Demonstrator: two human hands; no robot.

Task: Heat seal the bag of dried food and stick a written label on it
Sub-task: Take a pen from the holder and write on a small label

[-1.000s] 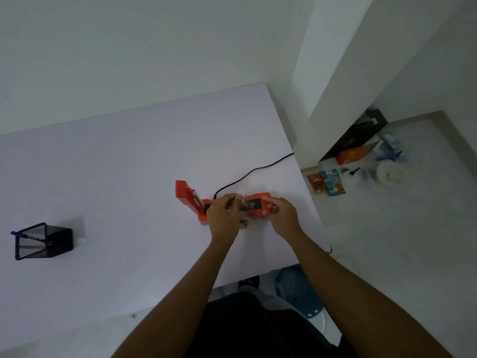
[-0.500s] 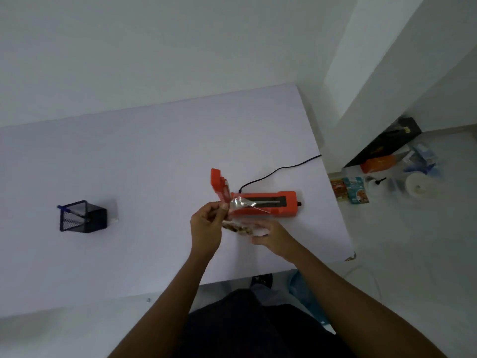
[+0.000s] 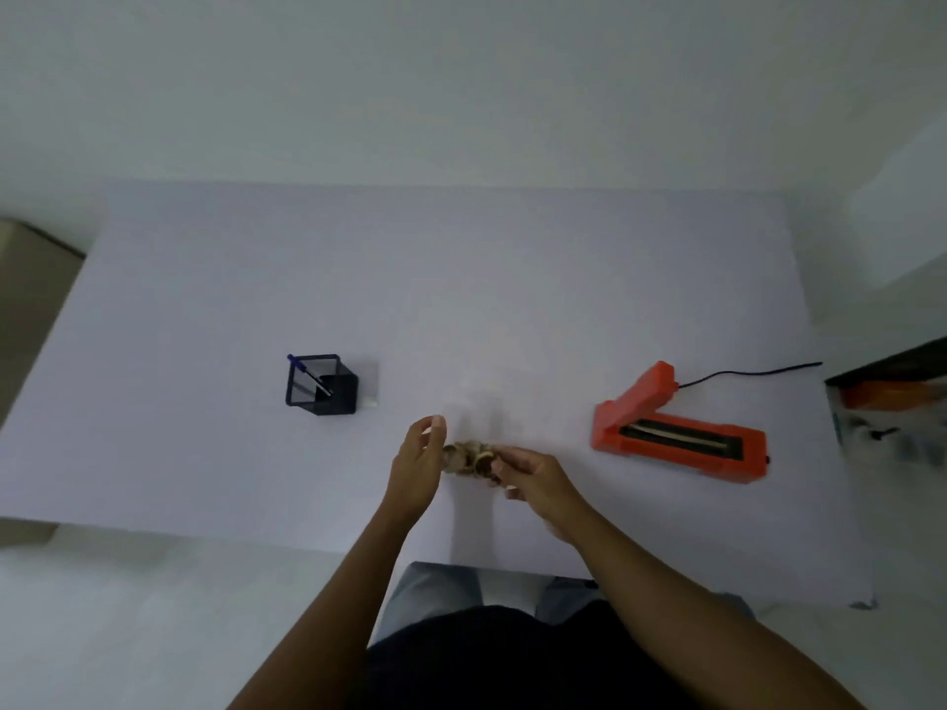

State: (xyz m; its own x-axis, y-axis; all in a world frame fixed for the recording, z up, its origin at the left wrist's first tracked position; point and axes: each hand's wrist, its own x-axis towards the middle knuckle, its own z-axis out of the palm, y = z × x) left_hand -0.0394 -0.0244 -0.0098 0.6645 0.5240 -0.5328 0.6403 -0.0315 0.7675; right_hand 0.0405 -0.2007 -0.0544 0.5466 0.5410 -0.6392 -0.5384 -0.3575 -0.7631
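Clear plastic, barely visible, wraps the brown dried food in the bag (image 3: pixel 469 459), which sits on the white table (image 3: pixel 205 299) well to the left of the orange heat sealer (image 3: pixel 676 433). The left hand (image 3: pixel 416 466) cups the bag's left end with its fingers curled loosely around it, and the right hand (image 3: pixel 533 479) pinches its right end. Both hands are grasping the bag, not the sealer. The sealer's lid stands raised with the strip exposed, and its black cord (image 3: pixel 748 372) trails off behind it. Far left of the sealer, beyond the hands, a black mesh pen holder (image 3: pixel 322 385) carries a blue pen (image 3: pixel 307 374). No label is visible. The seal itself is too faint to judge here, so the sensible move is flattening the bag and smoothing one face taut before any label goes on.
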